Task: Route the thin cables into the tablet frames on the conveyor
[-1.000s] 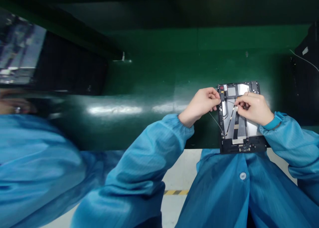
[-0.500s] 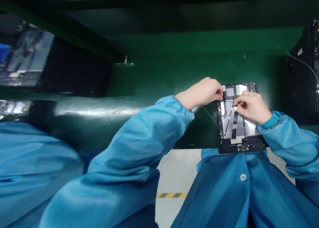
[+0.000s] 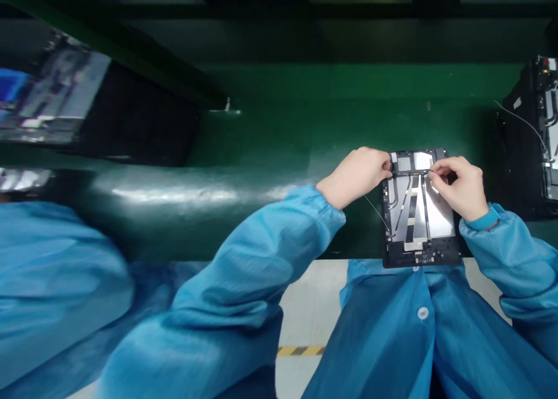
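Pinched, in the head view, a thin grey wire point(image 3: 375, 212) tight in the left hand point(image 3: 355, 175), right at the upper left corner of a black-framed rectangular tablet chassis with silver foil panels point(image 3: 438, 225). Closed the right hand point(image 3: 462, 185) as well, thumb and forefinger nipped on what looked like the same wire's far stretch along the top edge; too fine there to confirm.

Found the chassis lying flat on the glossy dark green conveyor belt point(image 3: 261, 143), at its near edge, just in front of the blue-coated torso. Traced the wire slack from the left fingertips, outside the frame, down to the lower left corner of the chassis; apparently anchored there. Judged that lower end done and the upper run not yet seated: hanging free off the left side, in no channel. Noted black flat cables point(image 3: 410, 212) already laid lengthwise over the foil.

Also logged:
- a teal wristband point(image 3: 488, 219) on the right wrist
- a second opened chassis point(image 3: 548, 132) well apart at the belt's right end
- a dark flat tray point(image 3: 135, 126) well apart at left
- pale floor with a yellow-black stripe point(image 3: 300, 350) below the belt
- blurred blue fabric point(image 3: 56, 294) at far left; could not tell whose
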`<state>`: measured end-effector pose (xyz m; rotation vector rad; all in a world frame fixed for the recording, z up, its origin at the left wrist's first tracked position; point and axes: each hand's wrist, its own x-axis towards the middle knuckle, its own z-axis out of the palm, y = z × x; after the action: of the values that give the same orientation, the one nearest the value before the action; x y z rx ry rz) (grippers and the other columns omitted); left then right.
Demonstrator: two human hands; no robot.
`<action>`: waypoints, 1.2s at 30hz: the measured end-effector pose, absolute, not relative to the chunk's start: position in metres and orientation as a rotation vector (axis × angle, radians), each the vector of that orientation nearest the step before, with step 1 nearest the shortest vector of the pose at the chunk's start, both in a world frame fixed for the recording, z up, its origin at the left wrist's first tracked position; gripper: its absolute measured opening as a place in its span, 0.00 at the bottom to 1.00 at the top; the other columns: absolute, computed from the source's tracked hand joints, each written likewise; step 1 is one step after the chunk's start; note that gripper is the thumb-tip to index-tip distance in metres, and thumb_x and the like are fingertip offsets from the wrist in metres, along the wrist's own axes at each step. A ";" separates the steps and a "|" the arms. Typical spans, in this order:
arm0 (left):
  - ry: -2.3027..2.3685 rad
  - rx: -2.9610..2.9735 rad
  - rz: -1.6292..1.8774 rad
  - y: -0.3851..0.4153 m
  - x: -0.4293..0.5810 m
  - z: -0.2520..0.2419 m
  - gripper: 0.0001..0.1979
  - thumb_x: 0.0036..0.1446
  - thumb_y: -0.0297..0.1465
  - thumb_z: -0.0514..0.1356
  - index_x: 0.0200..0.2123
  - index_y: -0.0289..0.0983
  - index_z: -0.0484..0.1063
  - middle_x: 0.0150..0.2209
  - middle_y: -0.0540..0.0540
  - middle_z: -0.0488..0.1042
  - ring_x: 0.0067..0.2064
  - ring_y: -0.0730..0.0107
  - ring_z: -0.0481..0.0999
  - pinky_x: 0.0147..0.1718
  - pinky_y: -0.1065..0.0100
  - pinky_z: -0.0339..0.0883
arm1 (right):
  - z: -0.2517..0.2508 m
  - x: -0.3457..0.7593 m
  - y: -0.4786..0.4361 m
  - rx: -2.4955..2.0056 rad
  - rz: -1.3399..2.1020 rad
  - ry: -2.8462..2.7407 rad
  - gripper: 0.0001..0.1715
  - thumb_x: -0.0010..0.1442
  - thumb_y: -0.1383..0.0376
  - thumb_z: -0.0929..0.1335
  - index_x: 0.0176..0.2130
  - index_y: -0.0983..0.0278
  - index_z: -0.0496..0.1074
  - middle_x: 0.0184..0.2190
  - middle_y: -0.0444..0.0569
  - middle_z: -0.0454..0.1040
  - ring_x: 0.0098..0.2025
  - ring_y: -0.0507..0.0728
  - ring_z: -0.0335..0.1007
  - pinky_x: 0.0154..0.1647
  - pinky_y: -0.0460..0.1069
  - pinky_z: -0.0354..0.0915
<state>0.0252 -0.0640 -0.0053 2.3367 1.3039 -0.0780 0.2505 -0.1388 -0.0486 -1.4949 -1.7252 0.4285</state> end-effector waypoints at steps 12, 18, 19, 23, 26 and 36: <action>1.465 2.166 0.176 -0.083 0.001 -0.021 0.05 0.62 0.29 0.61 0.37 0.37 0.77 0.36 0.44 0.80 0.38 0.62 0.78 0.42 0.64 0.68 | -0.048 0.238 -0.162 -1.489 0.376 -1.805 0.06 0.59 0.70 0.70 0.35 0.59 0.77 0.30 0.45 0.81 0.34 0.58 0.76 0.41 0.54 0.70; 1.529 2.273 -0.142 -0.131 0.040 -0.007 0.13 0.66 0.35 0.57 0.46 0.34 0.76 0.44 0.35 0.79 0.43 0.52 0.82 0.39 0.61 0.73 | -0.048 0.235 -0.133 -1.603 0.053 -1.975 0.11 0.58 0.73 0.68 0.37 0.58 0.76 0.29 0.45 0.79 0.38 0.61 0.71 0.51 0.60 0.59; 1.552 2.285 -0.192 -0.136 0.046 -0.005 0.14 0.66 0.34 0.56 0.47 0.32 0.75 0.44 0.33 0.79 0.44 0.50 0.83 0.39 0.61 0.73 | -0.047 0.235 -0.131 -1.586 0.029 -2.038 0.12 0.57 0.74 0.68 0.37 0.58 0.76 0.28 0.45 0.79 0.38 0.61 0.69 0.51 0.60 0.58; 1.609 2.280 -0.249 -0.141 0.063 -0.001 0.15 0.65 0.25 0.52 0.50 0.28 0.73 0.44 0.28 0.79 0.45 0.46 0.84 0.39 0.59 0.75 | -0.041 0.236 -0.135 -1.493 0.020 -2.217 0.13 0.56 0.76 0.67 0.36 0.58 0.74 0.27 0.46 0.78 0.37 0.61 0.67 0.51 0.60 0.56; 1.589 2.271 -0.252 -0.138 0.065 -0.002 0.15 0.65 0.24 0.51 0.50 0.27 0.72 0.44 0.27 0.79 0.47 0.45 0.84 0.41 0.57 0.76 | -0.040 0.238 -0.139 -1.451 0.091 -2.219 0.13 0.56 0.76 0.67 0.36 0.59 0.74 0.28 0.45 0.78 0.37 0.60 0.67 0.52 0.60 0.55; 1.590 2.190 -0.103 -0.141 0.055 -0.011 0.11 0.61 0.24 0.53 0.46 0.34 0.70 0.45 0.33 0.79 0.49 0.48 0.81 0.44 0.58 0.74 | -0.044 0.239 -0.137 -1.396 0.237 -2.180 0.12 0.52 0.76 0.68 0.33 0.59 0.73 0.25 0.42 0.75 0.33 0.57 0.69 0.48 0.55 0.57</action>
<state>0.0548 -0.1408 -0.0108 2.1901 1.5898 -0.1028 0.2394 -0.1371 -0.0443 -1.3961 -2.1804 0.2371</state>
